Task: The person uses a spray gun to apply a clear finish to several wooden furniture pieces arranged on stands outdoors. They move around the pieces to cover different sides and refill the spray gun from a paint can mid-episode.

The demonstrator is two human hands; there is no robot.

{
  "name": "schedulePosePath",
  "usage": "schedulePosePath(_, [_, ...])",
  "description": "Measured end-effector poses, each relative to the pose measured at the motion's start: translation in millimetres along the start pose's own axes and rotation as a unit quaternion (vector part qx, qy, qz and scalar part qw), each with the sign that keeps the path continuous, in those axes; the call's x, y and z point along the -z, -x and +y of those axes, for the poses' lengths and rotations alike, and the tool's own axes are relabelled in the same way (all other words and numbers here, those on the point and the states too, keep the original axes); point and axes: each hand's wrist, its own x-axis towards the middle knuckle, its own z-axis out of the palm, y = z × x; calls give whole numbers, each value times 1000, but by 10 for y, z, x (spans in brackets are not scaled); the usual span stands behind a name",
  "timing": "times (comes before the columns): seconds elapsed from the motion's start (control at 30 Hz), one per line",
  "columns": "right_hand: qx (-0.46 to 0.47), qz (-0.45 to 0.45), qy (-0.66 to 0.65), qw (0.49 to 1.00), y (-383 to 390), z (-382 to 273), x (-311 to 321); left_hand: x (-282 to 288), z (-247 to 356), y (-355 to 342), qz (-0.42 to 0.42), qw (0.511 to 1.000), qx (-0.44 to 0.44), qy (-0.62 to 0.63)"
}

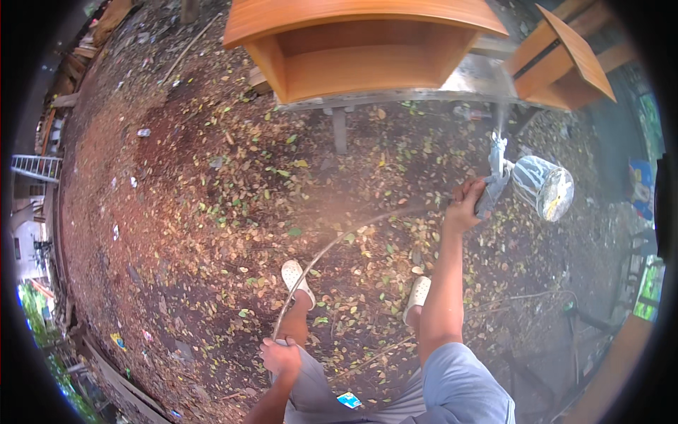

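My right hand (466, 203) is wrapped round the handle of a spray gun (496, 169), with the arm stretched forward. A paint-streaked cup (544, 187) sits on the gun's right side. Pale mist leaves the nozzle toward an orange-brown wooden drawer unit (563, 60) at the upper right. Low by my left thigh, my left hand (281, 355) grips an air hose (328, 247), which curves up toward the gun. A larger wooden cabinet (367, 67) with an open compartment stands left of the drawer unit.
Both wooden pieces rest on a rough bench (395, 101) with a post-like leg (340, 131). Fallen leaves and litter cover the dirt ground (176, 233). Another thin hose (522, 295) trails at the right. A ladder (37, 167) is at the far left.
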Motion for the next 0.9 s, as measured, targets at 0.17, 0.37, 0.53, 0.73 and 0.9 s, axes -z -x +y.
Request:
schedulePosePath(0.17, [119, -23, 295, 948, -38, -368, 480, -75, 85, 40, 15, 998, -33, -51])
schedulePosePath(0.37, [70, -155, 477, 862, -112, -607, 551, -134, 115, -15, -29, 995, -44, -79])
schedulePosePath(0.53, [25, -193, 539, 820, -121, -412, 671, -288, 33, -68, -18, 996, -41, -79])
schedulePosePath(0.73, [13, -228, 544, 808, -191, -323, 385, -185, 92, -77, -45, 995, -31, -80])
schedulePosePath(0.9, [78, -170, 551, 813, -214, -446, 30, -178, 74, -125, -42, 996, -27, -77])
